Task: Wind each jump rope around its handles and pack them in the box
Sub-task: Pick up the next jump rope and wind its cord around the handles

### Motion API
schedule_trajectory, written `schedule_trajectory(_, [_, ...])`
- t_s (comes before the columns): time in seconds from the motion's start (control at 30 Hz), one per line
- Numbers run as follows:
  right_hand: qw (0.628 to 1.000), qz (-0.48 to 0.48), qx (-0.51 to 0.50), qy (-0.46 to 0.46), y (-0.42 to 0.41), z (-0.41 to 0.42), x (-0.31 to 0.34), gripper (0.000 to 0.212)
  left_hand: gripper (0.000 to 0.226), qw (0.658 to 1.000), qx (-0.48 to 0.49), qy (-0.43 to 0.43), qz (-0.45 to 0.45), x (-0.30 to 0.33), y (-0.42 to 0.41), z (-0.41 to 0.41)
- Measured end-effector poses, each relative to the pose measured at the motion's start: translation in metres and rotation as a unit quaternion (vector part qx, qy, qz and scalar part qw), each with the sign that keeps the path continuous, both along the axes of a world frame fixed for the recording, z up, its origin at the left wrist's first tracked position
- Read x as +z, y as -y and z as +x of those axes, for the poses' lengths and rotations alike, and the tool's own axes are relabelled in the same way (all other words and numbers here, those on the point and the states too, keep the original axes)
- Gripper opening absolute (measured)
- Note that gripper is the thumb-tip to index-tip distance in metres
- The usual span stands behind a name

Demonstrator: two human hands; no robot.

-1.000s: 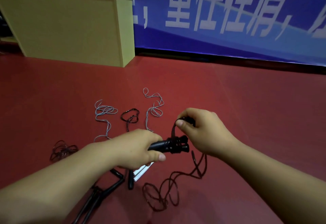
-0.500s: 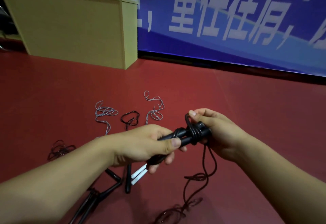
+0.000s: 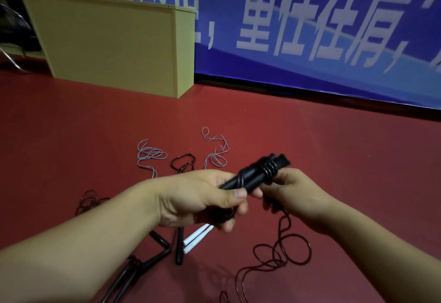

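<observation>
On the red floor before the blue banner (image 3: 310, 28), the left hand (image 3: 191, 197) grips the paired black plastic handles (image 3: 253, 176), now wearing more dark-rope coils than a second ago, while the right hand (image 3: 293, 190) pinches the rope beneath them, with much slack left to wind.

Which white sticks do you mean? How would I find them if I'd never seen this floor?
Start at the red floor and look just below the person's left hand. There, two white handles lie side by side, partly hidden under the hand. The other handles lying next to them, to the left, are black, so the white pair is the only pale one.
</observation>
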State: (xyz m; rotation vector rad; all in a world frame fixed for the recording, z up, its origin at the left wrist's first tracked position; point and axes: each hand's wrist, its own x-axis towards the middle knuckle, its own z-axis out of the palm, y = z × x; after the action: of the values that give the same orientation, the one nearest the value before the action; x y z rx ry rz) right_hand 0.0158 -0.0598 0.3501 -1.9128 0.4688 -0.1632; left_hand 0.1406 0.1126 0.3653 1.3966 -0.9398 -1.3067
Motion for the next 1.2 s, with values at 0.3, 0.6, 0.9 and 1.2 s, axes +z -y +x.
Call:
schedule_trajectory(0.3, [0.999, 0.026, -0.042, -0.020, -0.003, 0.008, -0.003, 0.019, 0.017, 0.982, 0.182, -0.025, -0.034, -0.005, 0.010, -0.001])
schedule_trajectory(0.6, [0.999, -0.048, -0.013, -0.014, -0.003, 0.012, -0.007, 0.005, 0.022, 0.950, 0.298, 0.090, -0.005, -0.013, 0.008, 0.014])
schedule_trajectory(0.9, [0.964, -0.256, 0.010, -0.069, -0.008, 0.013, -0.003, 0.013, 0.012, 0.926, 0.317, 0.199, 0.045, -0.022, 0.006, 0.022])
schedule_trajectory(1.2, [0.945, -0.319, 0.065, 0.028, -0.020, 0.010, 0.005, 0.024, 0.010, 0.893, 0.211, 0.377, 0.123, -0.036, 0.000, 0.033])
